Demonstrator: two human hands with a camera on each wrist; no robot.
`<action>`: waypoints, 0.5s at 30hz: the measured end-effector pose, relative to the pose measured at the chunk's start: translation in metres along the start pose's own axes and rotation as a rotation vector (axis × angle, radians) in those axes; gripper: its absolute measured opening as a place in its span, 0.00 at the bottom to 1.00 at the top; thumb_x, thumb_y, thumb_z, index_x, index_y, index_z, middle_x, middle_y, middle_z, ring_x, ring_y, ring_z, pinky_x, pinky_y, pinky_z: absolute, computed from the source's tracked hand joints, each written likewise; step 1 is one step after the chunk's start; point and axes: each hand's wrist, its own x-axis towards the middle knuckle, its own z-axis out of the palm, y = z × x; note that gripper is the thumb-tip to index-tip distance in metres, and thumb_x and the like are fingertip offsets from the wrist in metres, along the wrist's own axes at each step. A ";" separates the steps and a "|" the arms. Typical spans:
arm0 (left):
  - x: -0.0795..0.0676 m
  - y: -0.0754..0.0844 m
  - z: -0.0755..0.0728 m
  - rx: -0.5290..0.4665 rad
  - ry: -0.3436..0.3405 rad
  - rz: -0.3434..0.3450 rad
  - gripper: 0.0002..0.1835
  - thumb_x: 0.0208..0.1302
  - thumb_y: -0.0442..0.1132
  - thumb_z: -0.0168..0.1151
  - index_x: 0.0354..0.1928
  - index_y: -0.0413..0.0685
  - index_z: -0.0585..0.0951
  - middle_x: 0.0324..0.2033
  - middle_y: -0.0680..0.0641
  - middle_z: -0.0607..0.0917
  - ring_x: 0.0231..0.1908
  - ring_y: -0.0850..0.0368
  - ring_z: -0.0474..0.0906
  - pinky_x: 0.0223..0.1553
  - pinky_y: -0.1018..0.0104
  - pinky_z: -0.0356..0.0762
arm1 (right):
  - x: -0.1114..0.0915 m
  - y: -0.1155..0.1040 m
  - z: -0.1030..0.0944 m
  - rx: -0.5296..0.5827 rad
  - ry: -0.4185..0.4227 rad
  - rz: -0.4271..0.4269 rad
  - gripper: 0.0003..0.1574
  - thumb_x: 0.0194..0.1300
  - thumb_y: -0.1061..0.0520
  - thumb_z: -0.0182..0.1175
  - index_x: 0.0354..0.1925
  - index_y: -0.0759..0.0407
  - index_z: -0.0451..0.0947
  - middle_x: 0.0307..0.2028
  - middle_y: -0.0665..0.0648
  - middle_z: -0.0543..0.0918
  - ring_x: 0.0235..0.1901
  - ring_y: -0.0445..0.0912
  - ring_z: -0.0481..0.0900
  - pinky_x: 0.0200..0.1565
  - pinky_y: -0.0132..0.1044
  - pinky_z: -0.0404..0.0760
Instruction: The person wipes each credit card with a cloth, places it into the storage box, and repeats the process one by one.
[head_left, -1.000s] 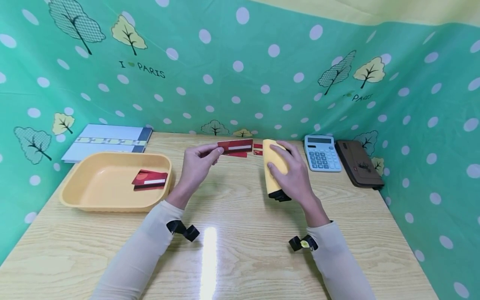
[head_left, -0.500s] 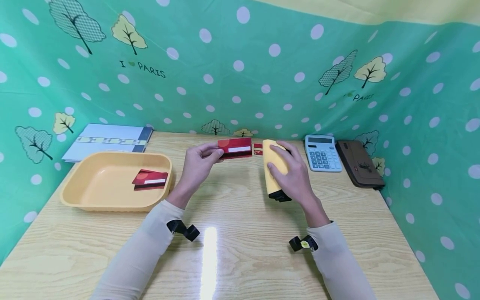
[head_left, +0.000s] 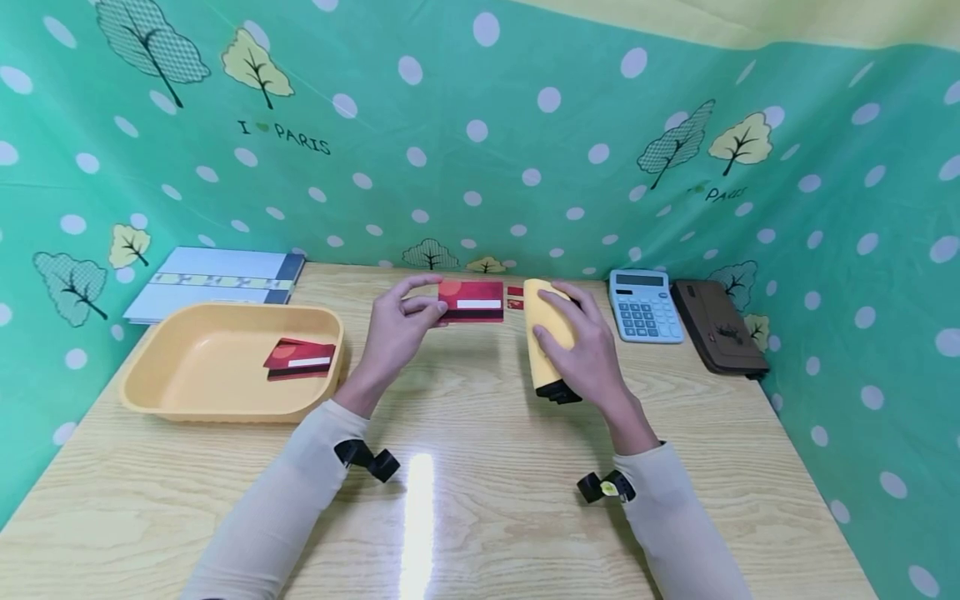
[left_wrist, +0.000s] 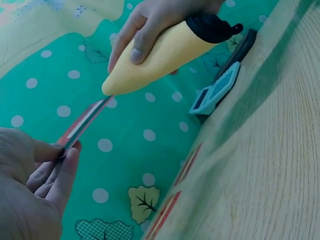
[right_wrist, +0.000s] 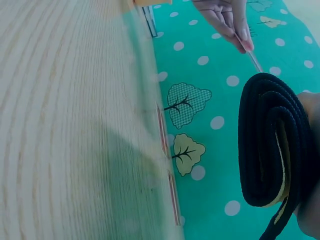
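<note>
In the head view my left hand pinches the left end of a red bank card, its white strip and dark stripe facing the camera. My right hand grips a folded yellow cloth with a black edge, held upright to the right of the card. From the left wrist, the card appears nearly edge-on, its far end right at the tip of the cloth. The cloth's rolled black layers fill the right side of the right wrist view.
More red cards lie at the table's back, partly hidden. A yellow bin at left contains several red cards. Behind it lies a blue-white folder. A blue calculator and a brown case sit back right, before a green curtain.
The card in my left hand has turned from a steep tilt to show its face more fully, and the index finger has lifted along its top edge. My right hand and cloth barely move.
</note>
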 end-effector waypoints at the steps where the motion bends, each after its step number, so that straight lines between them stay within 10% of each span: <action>1: 0.000 0.000 0.000 0.006 -0.003 -0.001 0.22 0.70 0.30 0.64 0.65 0.42 0.78 0.45 0.32 0.90 0.36 0.60 0.91 0.48 0.61 0.90 | 0.000 -0.001 0.000 0.005 0.000 0.000 0.30 0.64 0.60 0.71 0.65 0.56 0.80 0.68 0.62 0.75 0.68 0.56 0.74 0.64 0.54 0.77; 15: -0.002 -0.003 0.009 -0.053 -0.067 -0.027 0.24 0.69 0.24 0.60 0.67 0.39 0.76 0.49 0.25 0.86 0.42 0.52 0.91 0.53 0.53 0.88 | -0.005 -0.010 0.010 0.038 -0.045 0.005 0.31 0.65 0.59 0.70 0.66 0.54 0.79 0.69 0.59 0.74 0.66 0.56 0.75 0.58 0.54 0.81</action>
